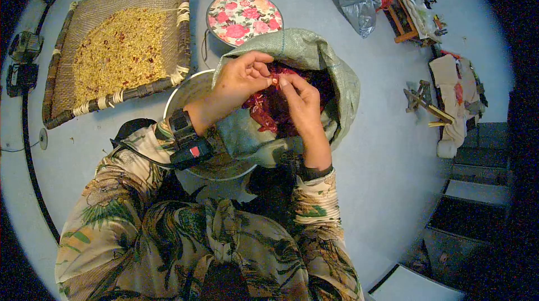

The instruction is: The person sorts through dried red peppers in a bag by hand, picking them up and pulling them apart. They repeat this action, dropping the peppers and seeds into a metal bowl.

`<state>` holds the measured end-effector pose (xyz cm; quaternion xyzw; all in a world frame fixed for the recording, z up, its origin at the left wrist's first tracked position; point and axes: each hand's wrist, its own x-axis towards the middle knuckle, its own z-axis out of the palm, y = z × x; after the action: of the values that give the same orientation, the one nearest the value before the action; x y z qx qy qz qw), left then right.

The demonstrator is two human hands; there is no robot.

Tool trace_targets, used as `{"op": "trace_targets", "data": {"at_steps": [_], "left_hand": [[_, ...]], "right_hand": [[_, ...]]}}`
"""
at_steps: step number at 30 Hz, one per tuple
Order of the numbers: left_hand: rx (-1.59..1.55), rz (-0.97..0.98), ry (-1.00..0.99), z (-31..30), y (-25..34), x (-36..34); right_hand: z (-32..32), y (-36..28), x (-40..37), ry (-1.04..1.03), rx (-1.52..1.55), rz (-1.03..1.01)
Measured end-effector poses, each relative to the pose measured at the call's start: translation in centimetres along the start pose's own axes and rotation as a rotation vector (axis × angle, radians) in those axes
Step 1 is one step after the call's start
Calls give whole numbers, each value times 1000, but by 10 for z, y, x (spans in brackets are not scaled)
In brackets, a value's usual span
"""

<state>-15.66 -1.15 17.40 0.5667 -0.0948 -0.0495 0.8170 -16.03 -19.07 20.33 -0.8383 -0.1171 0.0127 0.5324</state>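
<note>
My left hand (242,78) and my right hand (304,103) meet over the mouth of a green woven sack (347,87). Thumbs and fingers of both are pinched together on a small dried red chili (275,81), mostly covered by the fingertips. A pale orange bit shows between them. Inside the sack, below my hands, lie more dark red dried chilies (263,114), glossy and wrinkled. Part of the sack rests in a wide metal basin (175,94), whose rim shows on the left.
A woven tray with a wooden frame (120,97) at the left holds yellow seeds (120,48) with red flecks. Beyond the sack stands a round flower-patterned stool (244,17). Farther right are a grey plastic bag (357,0), a wooden stand (407,36) and a cloth-covered seat (449,85).
</note>
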Motion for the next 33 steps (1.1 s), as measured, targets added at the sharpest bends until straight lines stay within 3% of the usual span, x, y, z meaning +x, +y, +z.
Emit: {"op": "trace_targets", "data": {"at_steps": [11,20,25,29,33], "left_hand": [[-51,-22,-63,-4,-3,4],[121,-138,39,-2,-8,3],[-103,-47,21,-5,-20,4],[-93,-60,-4,-6,-14,6],[-48,-44,-5,-6,-10,5]], "right_hand": [[-3,11,4,-21,187,135],[10,1,3,144,-121,-172],[13,3,3,122,-34,-98],[12,8,4,85,111,-37],[11,9,4,25,321,168]]}}
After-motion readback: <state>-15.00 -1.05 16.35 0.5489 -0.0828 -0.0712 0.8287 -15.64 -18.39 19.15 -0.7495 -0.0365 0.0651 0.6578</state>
